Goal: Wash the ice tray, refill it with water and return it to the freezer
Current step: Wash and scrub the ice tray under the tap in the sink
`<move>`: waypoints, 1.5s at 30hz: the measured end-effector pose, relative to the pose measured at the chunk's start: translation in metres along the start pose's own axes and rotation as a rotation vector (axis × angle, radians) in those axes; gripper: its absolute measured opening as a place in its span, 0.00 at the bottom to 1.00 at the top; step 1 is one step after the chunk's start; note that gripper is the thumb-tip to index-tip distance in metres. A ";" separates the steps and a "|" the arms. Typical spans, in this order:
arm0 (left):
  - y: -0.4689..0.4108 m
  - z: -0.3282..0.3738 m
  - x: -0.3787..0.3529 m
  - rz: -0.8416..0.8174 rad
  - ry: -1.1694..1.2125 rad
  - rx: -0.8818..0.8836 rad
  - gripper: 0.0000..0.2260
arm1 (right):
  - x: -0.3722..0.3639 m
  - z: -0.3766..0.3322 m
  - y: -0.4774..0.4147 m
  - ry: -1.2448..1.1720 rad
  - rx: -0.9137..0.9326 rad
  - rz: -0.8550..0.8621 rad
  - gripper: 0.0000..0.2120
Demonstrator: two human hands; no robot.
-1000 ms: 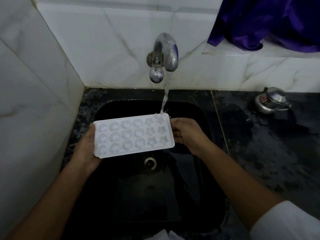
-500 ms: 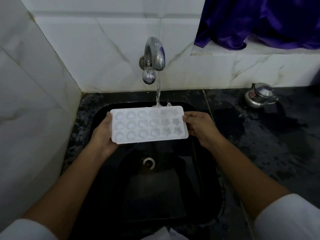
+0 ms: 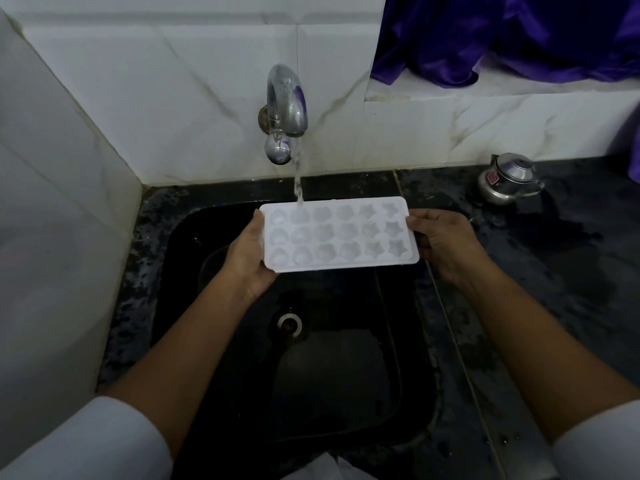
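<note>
I hold a white ice tray (image 3: 337, 233) level over the black sink (image 3: 346, 375), cavities facing up. My left hand (image 3: 247, 258) grips its left end and my right hand (image 3: 441, 242) grips its right end. The metal tap (image 3: 285, 105) on the back wall is running. Its stream of water (image 3: 298, 181) lands in the back row of cavities near the tray's left end. The cavities are heart shaped on the left and star shaped on the right.
The sink's drain (image 3: 289, 322) lies below the tray. A small metal kettle (image 3: 507, 178) stands on the wet dark counter (image 3: 554, 271) at the back right. Purple cloth (image 3: 485, 36) hangs over the ledge above. White marble walls close in the left and back.
I have shifted the tray to the right under the tap, so the stream now falls near its left end instead of its right end. Both hands kept their grip.
</note>
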State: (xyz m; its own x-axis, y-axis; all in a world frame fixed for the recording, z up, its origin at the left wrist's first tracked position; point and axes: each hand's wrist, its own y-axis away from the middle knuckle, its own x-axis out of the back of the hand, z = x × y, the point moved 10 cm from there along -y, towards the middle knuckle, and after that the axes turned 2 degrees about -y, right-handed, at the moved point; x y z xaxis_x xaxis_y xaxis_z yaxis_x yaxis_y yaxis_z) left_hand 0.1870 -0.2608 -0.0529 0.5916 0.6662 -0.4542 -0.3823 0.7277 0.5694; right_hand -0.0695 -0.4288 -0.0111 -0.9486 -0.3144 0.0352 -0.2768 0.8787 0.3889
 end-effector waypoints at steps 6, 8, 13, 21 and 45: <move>-0.006 -0.018 -0.016 -0.024 -0.012 0.031 0.26 | 0.022 0.004 0.001 -0.035 -0.012 0.030 0.06; -0.008 -0.018 -0.020 -0.032 -0.021 0.032 0.26 | 0.026 0.005 -0.001 -0.028 -0.015 0.042 0.06; -0.011 -0.004 -0.020 0.000 -0.039 0.000 0.24 | 0.019 -0.001 -0.011 -0.030 -0.008 0.051 0.06; -0.002 0.024 0.008 0.049 -0.045 -0.039 0.23 | -0.024 -0.004 -0.021 0.011 -0.015 0.004 0.06; 0.017 0.075 0.128 0.186 0.028 -0.122 0.25 | -0.166 0.002 -0.020 0.081 -0.037 -0.169 0.07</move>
State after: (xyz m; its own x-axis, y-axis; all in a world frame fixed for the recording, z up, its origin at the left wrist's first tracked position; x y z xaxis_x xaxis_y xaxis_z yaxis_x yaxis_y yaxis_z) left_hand 0.3093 -0.1756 -0.0499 0.4838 0.7938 -0.3685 -0.5670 0.6050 0.5589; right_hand 0.0931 -0.3940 -0.0266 -0.8730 -0.4861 0.0401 -0.4243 0.7975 0.4289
